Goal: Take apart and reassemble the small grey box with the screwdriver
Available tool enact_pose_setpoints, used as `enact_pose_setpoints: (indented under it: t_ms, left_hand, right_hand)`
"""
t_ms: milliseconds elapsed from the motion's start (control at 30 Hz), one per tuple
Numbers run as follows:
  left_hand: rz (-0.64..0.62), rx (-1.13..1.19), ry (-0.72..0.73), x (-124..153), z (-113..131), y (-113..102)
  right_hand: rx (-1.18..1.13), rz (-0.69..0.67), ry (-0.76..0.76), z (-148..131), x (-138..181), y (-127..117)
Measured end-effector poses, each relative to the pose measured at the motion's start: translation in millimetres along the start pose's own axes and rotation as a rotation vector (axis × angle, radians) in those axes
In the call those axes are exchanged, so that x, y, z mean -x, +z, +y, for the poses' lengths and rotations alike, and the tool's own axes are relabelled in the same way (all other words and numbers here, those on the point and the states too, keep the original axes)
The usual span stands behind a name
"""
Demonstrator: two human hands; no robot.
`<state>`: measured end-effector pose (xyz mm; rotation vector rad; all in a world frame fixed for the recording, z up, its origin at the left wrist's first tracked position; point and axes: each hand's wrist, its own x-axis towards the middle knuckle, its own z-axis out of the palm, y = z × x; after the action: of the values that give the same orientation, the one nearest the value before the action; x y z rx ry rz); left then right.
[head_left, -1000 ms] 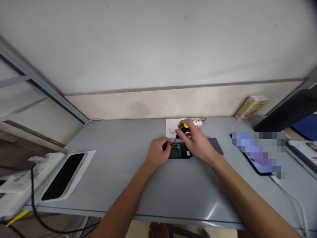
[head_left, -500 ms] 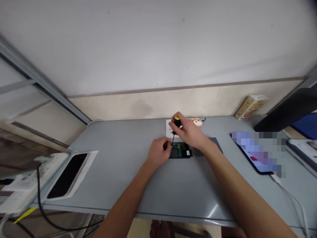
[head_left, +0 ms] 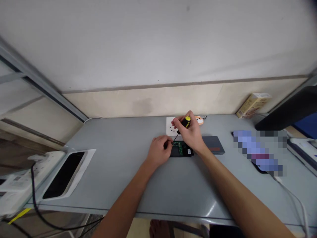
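A flat black casing with a green circuit board (head_left: 182,148) inside lies on the grey table. My left hand (head_left: 158,151) is closed on the casing's left end, its fingertips pinched near the board's upper left. My right hand (head_left: 192,134) grips a black and yellow screwdriver (head_left: 186,121), which leans to the right. Its thin shaft runs down to the board's upper left, beside my left fingertips; what the tip touches is too small to make out. Behind the casing is a white sheet (head_left: 169,121) with several small dark pieces on it, partly hidden by my right hand.
A dark grey box (head_left: 214,145) sits right of the casing, and an orange dog-faced item (head_left: 199,120) behind. Farther right are a plugged-in phone (head_left: 257,150) and a carton (head_left: 253,105). At left lie a black-screened phone (head_left: 64,175) and a power strip (head_left: 47,165).
The screwdriver's handle has tipped to the right, and my right hand has shifted with it, uncovering more of the grey box. My left hand stays on the casing.
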<state>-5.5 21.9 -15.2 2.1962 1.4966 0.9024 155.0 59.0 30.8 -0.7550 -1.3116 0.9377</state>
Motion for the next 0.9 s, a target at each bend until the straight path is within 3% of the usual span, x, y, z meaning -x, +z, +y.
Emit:
enact_pose_setpoints:
  t_ms: [233, 367, 700, 900]
  left_hand:
    - [-0.003, -0.010, 0.009, -0.2, -0.9, 0.5]
    - [-0.001, -0.029, -0.005, -0.5, 0.6, -0.5]
    - [-0.009, -0.029, -0.012, -1.0, 1.2, -0.3]
    - [-0.002, -0.017, -0.003, -2.2, 0.5, 0.0]
  right_hand:
    - [-0.214, -0.008, 0.073, 1.7, 0.3, 6.3]
    - [-0.350, -0.052, 0.195, -6.5, -0.6, 4.0]
    - [-0.202, 0.087, 0.197, -2.0, -0.9, -9.0]
    - [-0.306, 0.023, 0.229, -2.0, -6.7, -17.1]
